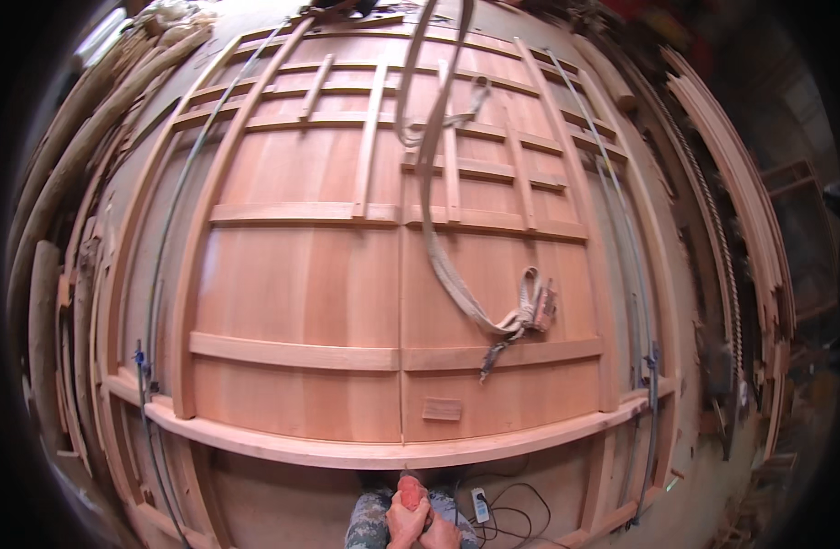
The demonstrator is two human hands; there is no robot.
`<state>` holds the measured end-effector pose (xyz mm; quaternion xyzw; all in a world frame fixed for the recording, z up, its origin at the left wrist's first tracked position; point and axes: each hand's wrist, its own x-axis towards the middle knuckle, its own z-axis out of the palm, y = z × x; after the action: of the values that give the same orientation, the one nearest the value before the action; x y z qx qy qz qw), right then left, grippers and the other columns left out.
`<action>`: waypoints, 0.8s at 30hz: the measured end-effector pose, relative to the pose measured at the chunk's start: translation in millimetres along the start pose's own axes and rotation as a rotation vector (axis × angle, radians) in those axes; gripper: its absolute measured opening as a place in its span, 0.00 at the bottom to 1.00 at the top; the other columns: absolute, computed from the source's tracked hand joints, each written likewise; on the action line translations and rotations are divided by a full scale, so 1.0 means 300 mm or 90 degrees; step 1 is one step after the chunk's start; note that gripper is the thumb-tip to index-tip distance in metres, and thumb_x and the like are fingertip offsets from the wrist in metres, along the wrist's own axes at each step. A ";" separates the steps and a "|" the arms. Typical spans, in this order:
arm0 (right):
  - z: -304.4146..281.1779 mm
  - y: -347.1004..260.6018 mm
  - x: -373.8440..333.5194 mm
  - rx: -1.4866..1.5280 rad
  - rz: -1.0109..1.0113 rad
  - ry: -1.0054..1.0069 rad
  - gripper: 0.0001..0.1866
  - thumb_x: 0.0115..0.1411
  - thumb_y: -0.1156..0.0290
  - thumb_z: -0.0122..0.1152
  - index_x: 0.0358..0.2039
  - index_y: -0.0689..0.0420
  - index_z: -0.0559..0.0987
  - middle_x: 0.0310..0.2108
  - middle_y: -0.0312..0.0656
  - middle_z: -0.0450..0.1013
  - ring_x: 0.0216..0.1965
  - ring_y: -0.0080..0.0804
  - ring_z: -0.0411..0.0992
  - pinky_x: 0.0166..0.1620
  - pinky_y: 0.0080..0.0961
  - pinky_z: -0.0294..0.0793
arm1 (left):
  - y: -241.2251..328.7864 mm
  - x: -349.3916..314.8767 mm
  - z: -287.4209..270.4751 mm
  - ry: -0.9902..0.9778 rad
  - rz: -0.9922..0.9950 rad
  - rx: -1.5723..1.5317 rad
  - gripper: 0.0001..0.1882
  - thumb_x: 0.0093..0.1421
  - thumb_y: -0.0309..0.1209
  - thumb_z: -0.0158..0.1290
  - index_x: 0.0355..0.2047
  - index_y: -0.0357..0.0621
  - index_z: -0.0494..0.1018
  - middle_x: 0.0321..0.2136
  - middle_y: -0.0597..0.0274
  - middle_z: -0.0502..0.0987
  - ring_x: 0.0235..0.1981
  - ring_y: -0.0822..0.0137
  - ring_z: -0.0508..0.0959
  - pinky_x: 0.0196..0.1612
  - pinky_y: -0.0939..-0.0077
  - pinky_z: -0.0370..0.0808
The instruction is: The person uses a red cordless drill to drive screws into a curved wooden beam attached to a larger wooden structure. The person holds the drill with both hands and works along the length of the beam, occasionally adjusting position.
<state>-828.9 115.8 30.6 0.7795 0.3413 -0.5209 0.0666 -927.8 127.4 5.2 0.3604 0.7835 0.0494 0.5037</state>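
Observation:
Low in the middle, my left hand is closed around the body of a red power drill. My right hand is closed at the drill's rear, beside the left. The drill points away from me, its front end close to the front rail of a large wooden door panel; whether the tip touches the wood is too small to tell. Metal bar clamps run along the left side, and another clamp runs along the right. A small wood block lies on the panel.
A webbing strap hangs over the panel, ending in a ratchet buckle. On the floor at my right lie a white power strip and a black cable. Logs line the left; stacked boards line the right.

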 end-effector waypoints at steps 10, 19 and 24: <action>0.012 0.028 -0.011 -0.009 -0.031 0.007 0.35 0.57 0.41 0.65 0.60 0.48 0.78 0.44 0.60 0.82 0.48 0.63 0.80 0.50 0.53 0.79 | 0.018 -0.007 -0.007 -0.050 -0.026 -0.020 0.41 0.53 0.55 0.66 0.59 0.39 0.75 0.45 0.37 0.84 0.48 0.41 0.85 0.52 0.54 0.81; -0.032 0.055 -0.089 0.006 -0.026 0.024 0.33 0.56 0.42 0.66 0.56 0.51 0.81 0.45 0.58 0.82 0.47 0.62 0.80 0.48 0.52 0.79 | 0.101 -0.036 0.000 -0.030 0.010 -0.113 0.35 0.57 0.49 0.66 0.62 0.49 0.74 0.47 0.41 0.84 0.50 0.44 0.84 0.53 0.55 0.80; 0.012 0.068 -0.094 0.045 -0.057 0.045 0.25 0.60 0.55 0.64 0.56 0.52 0.79 0.39 0.62 0.81 0.44 0.67 0.79 0.46 0.57 0.76 | 0.040 -0.031 0.020 -0.023 0.006 -0.095 0.33 0.58 0.46 0.65 0.60 0.44 0.74 0.38 0.41 0.85 0.42 0.48 0.87 0.46 0.58 0.82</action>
<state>-825.8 85.5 48.0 0.7832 0.3594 -0.5074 0.0037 -914.4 128.7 14.7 0.3263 0.7666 0.1034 0.5433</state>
